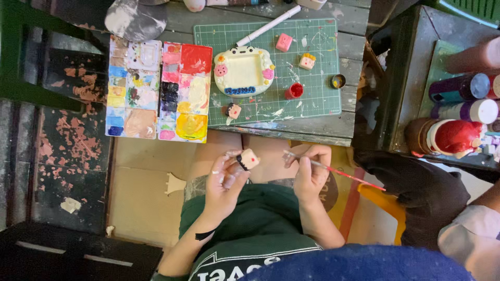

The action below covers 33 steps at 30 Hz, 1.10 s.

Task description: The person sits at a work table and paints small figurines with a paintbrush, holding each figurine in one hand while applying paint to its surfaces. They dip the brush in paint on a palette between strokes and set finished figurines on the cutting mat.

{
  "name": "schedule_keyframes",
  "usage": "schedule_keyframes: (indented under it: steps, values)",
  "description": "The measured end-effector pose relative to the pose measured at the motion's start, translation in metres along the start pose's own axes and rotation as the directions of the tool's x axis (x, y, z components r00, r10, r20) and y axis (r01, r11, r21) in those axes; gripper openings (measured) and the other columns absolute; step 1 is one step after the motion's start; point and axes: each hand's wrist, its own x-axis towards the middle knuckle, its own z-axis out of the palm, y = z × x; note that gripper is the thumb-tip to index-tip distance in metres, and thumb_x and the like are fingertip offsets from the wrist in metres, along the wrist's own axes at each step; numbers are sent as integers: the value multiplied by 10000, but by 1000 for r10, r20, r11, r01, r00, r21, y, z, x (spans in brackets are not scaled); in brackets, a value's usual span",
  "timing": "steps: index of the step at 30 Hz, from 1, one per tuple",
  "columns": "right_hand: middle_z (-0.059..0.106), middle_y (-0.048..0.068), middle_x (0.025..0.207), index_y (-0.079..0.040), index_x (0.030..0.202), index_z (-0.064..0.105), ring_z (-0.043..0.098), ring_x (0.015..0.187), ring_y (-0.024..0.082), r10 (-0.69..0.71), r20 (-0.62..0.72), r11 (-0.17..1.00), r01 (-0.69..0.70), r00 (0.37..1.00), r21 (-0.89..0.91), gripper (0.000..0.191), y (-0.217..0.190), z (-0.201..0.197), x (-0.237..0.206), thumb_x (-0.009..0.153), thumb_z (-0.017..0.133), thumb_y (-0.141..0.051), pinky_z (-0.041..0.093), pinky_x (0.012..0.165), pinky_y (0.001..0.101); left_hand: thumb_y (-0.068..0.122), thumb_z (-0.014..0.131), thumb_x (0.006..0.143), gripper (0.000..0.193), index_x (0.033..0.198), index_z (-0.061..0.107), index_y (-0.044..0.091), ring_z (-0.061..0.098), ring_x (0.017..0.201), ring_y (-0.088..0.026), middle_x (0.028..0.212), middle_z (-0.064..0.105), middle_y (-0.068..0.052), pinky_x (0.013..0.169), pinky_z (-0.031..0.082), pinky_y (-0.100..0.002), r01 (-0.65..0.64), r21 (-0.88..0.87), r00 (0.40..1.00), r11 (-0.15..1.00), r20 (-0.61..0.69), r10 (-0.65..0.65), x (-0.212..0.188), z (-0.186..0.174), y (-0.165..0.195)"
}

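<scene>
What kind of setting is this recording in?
Likely a hobby painting or craft workspace: a paint palette full of mixed colours, a green cutting mat holding small figurines, and paint bottles on a side shelf.

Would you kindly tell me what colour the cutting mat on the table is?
Green with a pale grid, paint-smudged; the cutting mat shows in the head view.

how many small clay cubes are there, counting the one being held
4: a pink one and a yellow-topped one on the green mat, one at its lower edge, one in the left hand.
</scene>
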Motion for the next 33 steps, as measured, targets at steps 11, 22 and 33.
schedule_keyframes:
  steps: [11,22,33]
  values:
    - [623,93,997,-73,1171,428,642,891,152,-1,-222,986,-36,975,-161,89,48,-92,79,1131,502,-44,528,712,267,11,658,974,473,1422,507,1,705,1018,-157,1254,662,-126,847,587,-274,28,297,999,954,25,-37,65,-9,-23]
    - [627,82,965,-57,1165,438,624,818,118,-34,-246,974,-23,969,-224,109,56,-99,88,1091,508,-19,502,696,234,-2,657,945,441,1369,540,1,759,754,-177,1129,693,-150,639,599,-284,-167,613,982,773,173,75,138,41,-33]
    - [668,97,975,-38,1157,446,642,806,113,-26,-228,944,-52,973,-327,94,59,-101,91,1089,510,-29,488,707,235,63,698,921,457,1354,557,43,689,830,-314,1122,674,-187,722,563,-393,-253,766,967,590,210,142,144,44,-18]
